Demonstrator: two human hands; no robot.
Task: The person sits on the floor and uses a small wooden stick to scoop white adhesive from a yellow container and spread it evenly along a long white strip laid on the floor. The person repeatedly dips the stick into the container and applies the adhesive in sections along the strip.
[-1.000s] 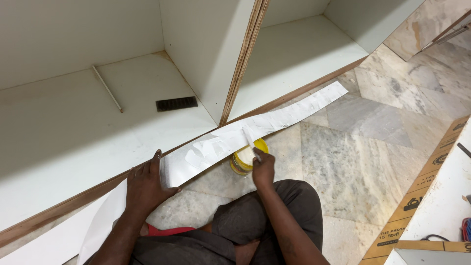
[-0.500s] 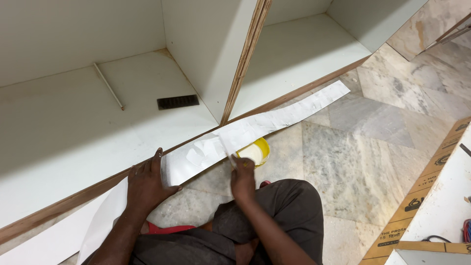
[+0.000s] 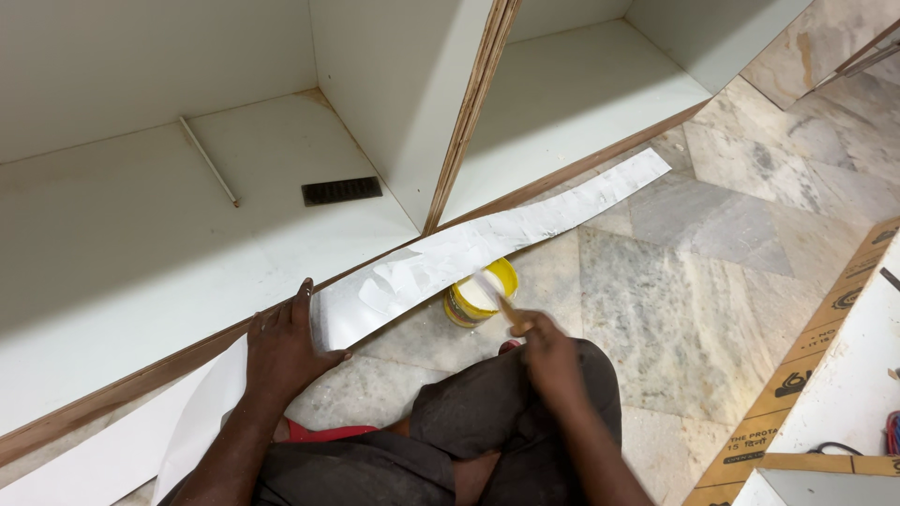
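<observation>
While the long white laminate strip (image 3: pixel 469 248) lay along the cabinet's wooden edge (image 3: pixel 141 384), the left hand (image 3: pixel 281 351) pressed it flat, fingers spread. Beside it stood a yellow glue tub (image 3: pixel 478 295) on the marble floor (image 3: pixel 712 309); the right hand (image 3: pixel 548 351) had its fingers closed on a brush (image 3: pixel 497 295) there.

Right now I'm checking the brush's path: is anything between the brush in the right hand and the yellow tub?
Nothing visible. The right hand holds the brush with its bristles already over the open yellow tub. The white strip, pinned by the left hand, lies beside it.
</observation>
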